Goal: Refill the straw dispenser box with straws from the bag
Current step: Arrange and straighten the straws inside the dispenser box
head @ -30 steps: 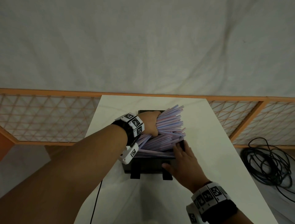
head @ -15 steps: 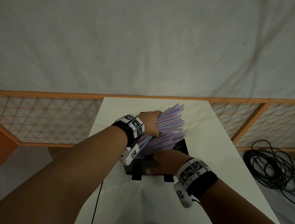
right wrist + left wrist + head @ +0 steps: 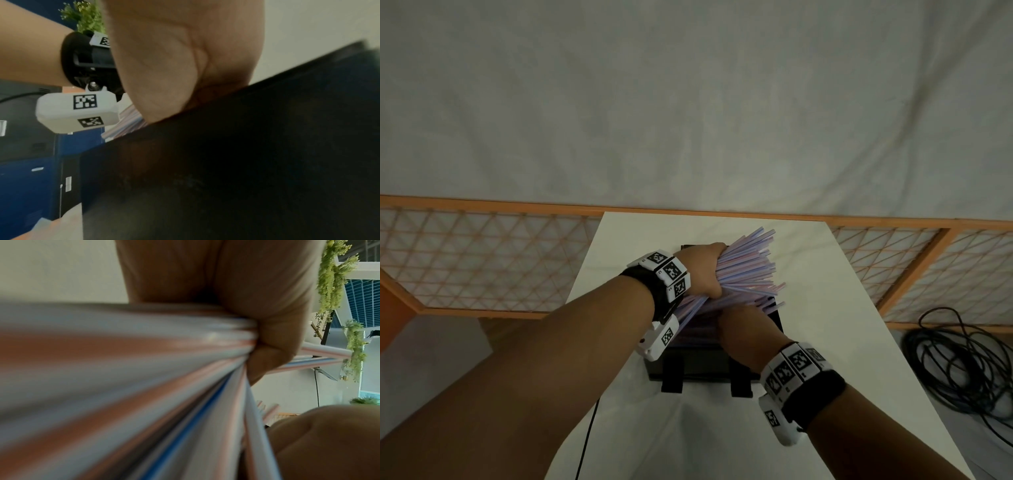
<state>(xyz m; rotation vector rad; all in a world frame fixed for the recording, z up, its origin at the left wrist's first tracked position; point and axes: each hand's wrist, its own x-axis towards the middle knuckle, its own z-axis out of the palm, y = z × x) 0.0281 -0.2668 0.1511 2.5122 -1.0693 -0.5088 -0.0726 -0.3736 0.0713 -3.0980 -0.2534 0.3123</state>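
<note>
My left hand (image 3: 702, 270) grips a thick bundle of pale striped straws (image 3: 750, 267) around its middle, above the black dispenser box (image 3: 688, 363) on the white table (image 3: 825, 342). The straws fan out up and to the right; their lower ends point down into the box. In the left wrist view the fingers (image 3: 257, 296) wrap tightly round the straws (image 3: 123, 369). My right hand (image 3: 746, 329) reaches over the box's right side under the bundle, its fingers hidden. In the right wrist view its palm (image 3: 174, 56) lies against the box's rim (image 3: 246, 162). No bag is in view.
An orange-framed lattice fence (image 3: 482, 260) runs behind the table. A tangle of black cable (image 3: 962, 359) lies on the floor to the right. A thin black cable (image 3: 585, 442) hangs by the table's left edge. Two black feet (image 3: 673, 380) stick out at the box's front.
My right hand left the box's front right corner, where it lay flat, and moved up over the box's opening under the straws. The left hand kept its grip, nearly still.
</note>
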